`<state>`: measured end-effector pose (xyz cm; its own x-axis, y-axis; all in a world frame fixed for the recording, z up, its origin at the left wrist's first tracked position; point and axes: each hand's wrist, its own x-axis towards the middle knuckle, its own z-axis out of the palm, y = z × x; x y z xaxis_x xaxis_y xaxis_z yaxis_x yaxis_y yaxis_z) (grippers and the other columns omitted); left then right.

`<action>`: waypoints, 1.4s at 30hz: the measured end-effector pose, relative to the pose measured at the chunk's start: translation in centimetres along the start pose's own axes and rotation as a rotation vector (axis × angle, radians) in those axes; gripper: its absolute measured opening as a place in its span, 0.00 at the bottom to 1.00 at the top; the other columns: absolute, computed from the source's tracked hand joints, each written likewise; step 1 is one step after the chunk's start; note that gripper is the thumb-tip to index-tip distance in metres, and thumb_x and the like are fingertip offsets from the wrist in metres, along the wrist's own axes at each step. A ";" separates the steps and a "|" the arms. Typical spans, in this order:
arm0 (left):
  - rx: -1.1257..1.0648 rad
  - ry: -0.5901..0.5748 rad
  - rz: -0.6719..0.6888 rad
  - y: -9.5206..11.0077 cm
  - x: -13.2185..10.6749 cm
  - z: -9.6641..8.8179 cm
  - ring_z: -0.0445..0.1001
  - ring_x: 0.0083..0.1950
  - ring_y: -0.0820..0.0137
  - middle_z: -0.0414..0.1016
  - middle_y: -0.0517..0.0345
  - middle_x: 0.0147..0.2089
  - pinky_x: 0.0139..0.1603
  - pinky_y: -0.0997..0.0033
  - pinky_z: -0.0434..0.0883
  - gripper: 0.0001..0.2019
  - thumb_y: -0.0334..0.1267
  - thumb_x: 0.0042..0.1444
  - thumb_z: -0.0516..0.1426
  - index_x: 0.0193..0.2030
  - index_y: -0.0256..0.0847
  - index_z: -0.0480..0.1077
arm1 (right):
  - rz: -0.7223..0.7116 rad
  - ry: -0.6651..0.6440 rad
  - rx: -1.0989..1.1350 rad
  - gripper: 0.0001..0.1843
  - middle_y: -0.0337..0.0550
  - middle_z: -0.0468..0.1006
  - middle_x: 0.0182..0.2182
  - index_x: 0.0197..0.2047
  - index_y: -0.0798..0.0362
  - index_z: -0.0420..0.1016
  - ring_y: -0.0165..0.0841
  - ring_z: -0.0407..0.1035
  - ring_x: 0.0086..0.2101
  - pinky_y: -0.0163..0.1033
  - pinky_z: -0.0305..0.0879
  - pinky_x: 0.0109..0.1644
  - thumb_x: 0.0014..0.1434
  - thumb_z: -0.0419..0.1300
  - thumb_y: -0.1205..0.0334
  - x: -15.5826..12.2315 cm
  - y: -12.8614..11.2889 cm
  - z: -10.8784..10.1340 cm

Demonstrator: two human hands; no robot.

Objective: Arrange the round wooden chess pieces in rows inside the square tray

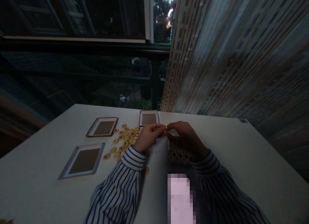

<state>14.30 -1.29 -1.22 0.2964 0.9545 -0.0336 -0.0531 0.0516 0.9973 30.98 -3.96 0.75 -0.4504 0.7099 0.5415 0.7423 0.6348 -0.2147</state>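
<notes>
A round Chinese chess piece (166, 130), pale wood with a dark character, is pinched between the fingertips of both hands. My left hand (148, 137) reaches in from the left, its thumb and forefinger closed at the piece's edge. From the other side, my right hand (187, 138) grips it with thumb and fingers, arched over several chess pieces set in neat rows (177, 155). Part of those rows is hidden by my right hand. A loose heap of chess pieces (126, 138), marked in red or black, lies left of my left hand. One single piece (146, 171) rests by my left sleeve.
On the white table (43, 159) lie a reddish-rimmed shallow tray (89, 133), a grey-rimmed one (72, 159) and a third (149, 111) near the far edge. A pixelated pink patch (181, 199) covers the front. Beyond are a window and a curtain (205, 56).
</notes>
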 end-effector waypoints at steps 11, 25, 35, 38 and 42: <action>-0.127 0.019 -0.034 0.0 0.1 0.2 0.72 0.30 0.75 0.76 0.56 0.29 0.32 0.76 0.67 0.15 0.41 0.42 0.63 0.36 0.34 0.73 | -0.017 0.018 -0.039 0.14 0.49 0.76 0.37 0.42 0.56 0.70 0.37 0.68 0.38 0.41 0.58 0.42 0.58 0.53 0.56 0.0 0.1 -0.6; -0.127 0.017 -0.027 0.6 -0.4 0.9 0.72 0.31 0.75 0.76 0.56 0.29 0.34 0.76 0.67 0.13 0.39 0.42 0.63 0.35 0.34 0.73 | -0.048 -0.026 -0.070 0.16 0.47 0.77 0.35 0.42 0.55 0.71 0.35 0.69 0.36 0.39 0.58 0.41 0.56 0.55 0.52 -0.2 1.5 -0.5; -0.107 -0.008 -0.056 0.7 -0.6 1.3 0.69 0.26 0.77 0.74 0.58 0.25 0.29 0.77 0.65 0.12 0.40 0.42 0.62 0.32 0.34 0.72 | -0.047 -0.104 -0.075 0.14 0.45 0.77 0.33 0.41 0.55 0.72 0.34 0.69 0.35 0.39 0.57 0.39 0.55 0.57 0.55 -0.3 1.5 -1.1; -0.103 -0.020 -0.054 0.5 -0.5 1.4 0.70 0.26 0.76 0.74 0.58 0.25 0.30 0.76 0.66 0.13 0.41 0.41 0.63 0.30 0.33 0.71 | -0.048 -0.133 -0.061 0.13 0.46 0.77 0.33 0.41 0.54 0.72 0.34 0.69 0.35 0.38 0.57 0.40 0.55 0.57 0.56 -0.5 1.4 -1.4; -0.103 -0.028 -0.042 0.3 -0.5 1.5 0.70 0.27 0.76 0.74 0.57 0.26 0.30 0.76 0.66 0.14 0.41 0.40 0.64 0.31 0.33 0.71 | -0.043 -0.161 -0.038 0.12 0.45 0.76 0.34 0.41 0.54 0.72 0.33 0.68 0.35 0.38 0.57 0.40 0.56 0.56 0.58 -0.6 1.1 -1.9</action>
<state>15.54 -2.19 -0.78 0.3270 0.9423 -0.0720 -0.1369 0.1227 0.9830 33.00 -4.23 1.72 -0.5538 0.7239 0.4114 0.7376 0.6558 -0.1611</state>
